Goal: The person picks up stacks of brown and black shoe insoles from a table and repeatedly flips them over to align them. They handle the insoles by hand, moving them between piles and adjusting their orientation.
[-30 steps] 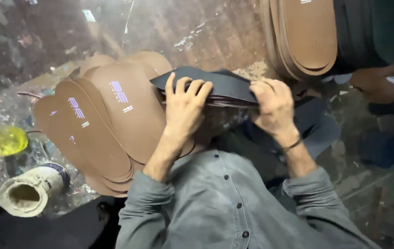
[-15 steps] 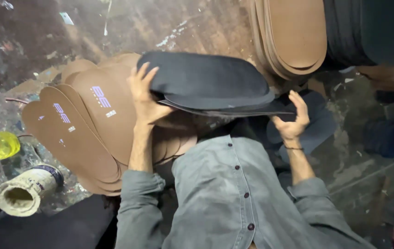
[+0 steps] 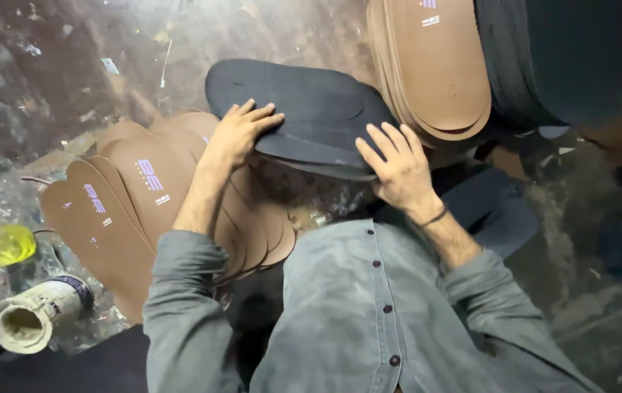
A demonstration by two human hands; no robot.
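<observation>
A stack of dark grey sole-shaped sheets (image 3: 304, 102) lies fanned in front of me. My left hand (image 3: 237, 132) rests flat on its left part, fingers spread. My right hand (image 3: 397, 169) presses on the stack's near right edge, a dark band on its wrist. To the left, brown insole sheets (image 3: 125, 200) with small purple marks lie overlapped in a fan, partly under my left forearm. A second pile of brown insoles (image 3: 435, 65) stands at the upper right.
A stack of dark sheets (image 3: 544, 58) fills the top right corner. A yellow cup (image 3: 4, 244) and a glue-crusted white can (image 3: 31, 314) lie at the lower left. The floor (image 3: 71, 65) is stained and littered with scraps.
The dark stack was lifted and tilted up half a second ago; now it lies lower and flatter. Both hands have shifted from gripping its edges to pressing on top.
</observation>
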